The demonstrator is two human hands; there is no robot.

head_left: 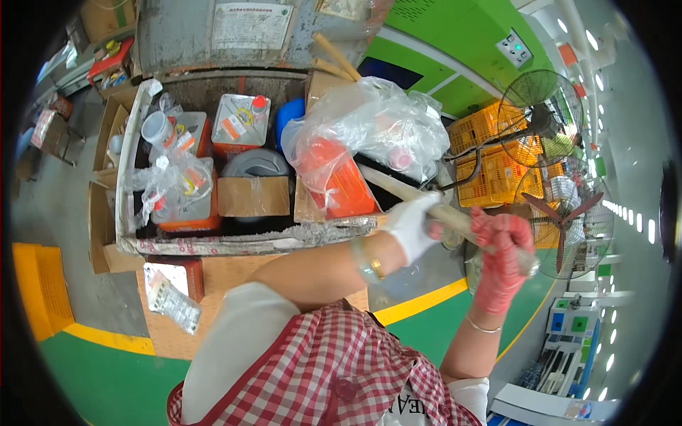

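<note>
A long pale pole (pixel 455 219) slants from the plastic-covered cans to the right, its near end beyond my right hand. My left hand (pixel 414 226), in a white glove, closes round its middle. Farther along, my right hand (pixel 503 248), in a red glove, grips it close to the end. The pole's far end passes by clear plastic bags (pixel 383 117), so what it bears is hidden. Beside the bags lies an orange-red can (pixel 344 186). A grey-white metal can with a red cap (pixel 241 122) stands farther left.
A worn cart (pixel 284 238) holds several cans, a plastic cup (pixel 158 129) and a cardboard box (pixel 253 197). Two standing fans (pixel 566 221) are on the right, near yellow crates (pixel 501 170). A green machine (pixel 455 42) stands behind. A yellow crate (pixel 42 291) is at far left.
</note>
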